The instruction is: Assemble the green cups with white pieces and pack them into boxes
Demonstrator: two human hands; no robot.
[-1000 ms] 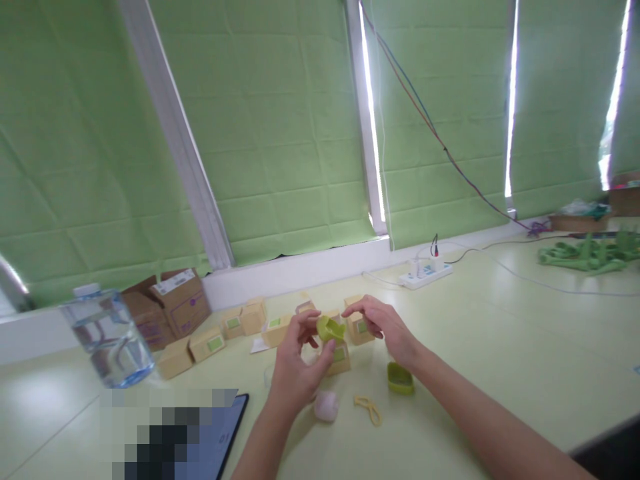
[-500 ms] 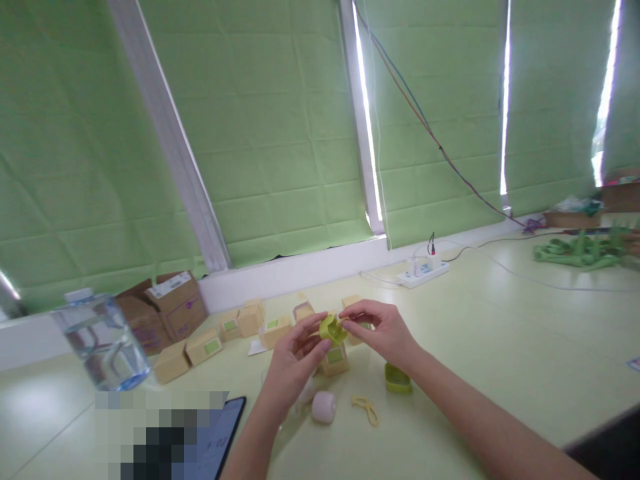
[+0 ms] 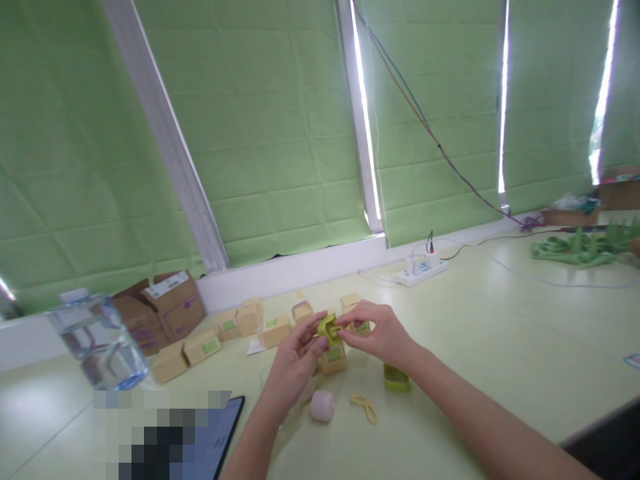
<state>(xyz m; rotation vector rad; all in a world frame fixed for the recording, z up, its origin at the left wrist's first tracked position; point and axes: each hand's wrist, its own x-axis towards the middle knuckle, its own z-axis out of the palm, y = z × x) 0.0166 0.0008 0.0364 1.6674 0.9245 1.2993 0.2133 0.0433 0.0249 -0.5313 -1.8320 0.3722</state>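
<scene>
My left hand grips a small yellow-green plastic shell by its edge, its hollow side turned toward the right. At that hollow, my right hand pinches with thumb and forefinger; a tiny yellowish bit shows at the fingertips, too small to name. Below the hands lie a pale pink cylinder and a yellow looped strap. A second green shell, open side up, rests under my right forearm. Just behind the held shell stands a small yellow box with a green label.
Several small yellow boxes stand along the back left, before an open cardboard carton. A large water bottle is at the left, near a phone or tablet. A power strip lies behind; green items are far right.
My right fingertips have moved slightly left and down, into the hollow of the green shell. The shell has turned a little in my left hand. The view has shifted slightly.
</scene>
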